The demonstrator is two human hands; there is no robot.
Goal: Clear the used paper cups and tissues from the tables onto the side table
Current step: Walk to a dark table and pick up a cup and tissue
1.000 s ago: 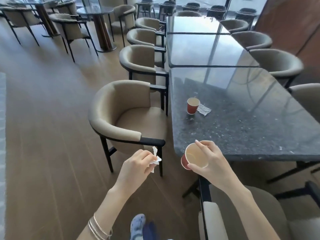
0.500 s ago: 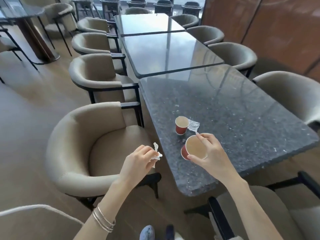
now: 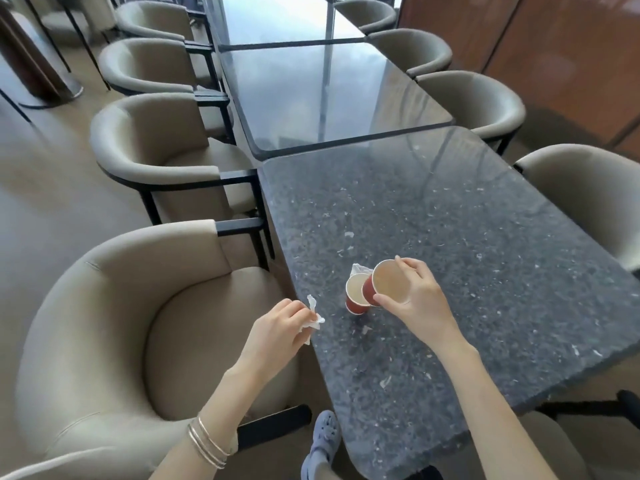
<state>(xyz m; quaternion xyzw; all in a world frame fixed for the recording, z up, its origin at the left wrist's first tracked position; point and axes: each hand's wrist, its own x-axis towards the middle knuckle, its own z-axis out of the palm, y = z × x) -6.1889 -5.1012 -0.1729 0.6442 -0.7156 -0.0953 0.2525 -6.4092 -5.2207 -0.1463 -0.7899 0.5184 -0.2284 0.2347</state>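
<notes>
Two cups sit close together on the granite table: right hand grips the tilted cup, left hand pinches a tissue; best level it, then nest it straight into the standing cup.

no text, label, brand, number or sign is legible in this view. the red outer wall of the held cup and of the standing cup is plain.
</notes>
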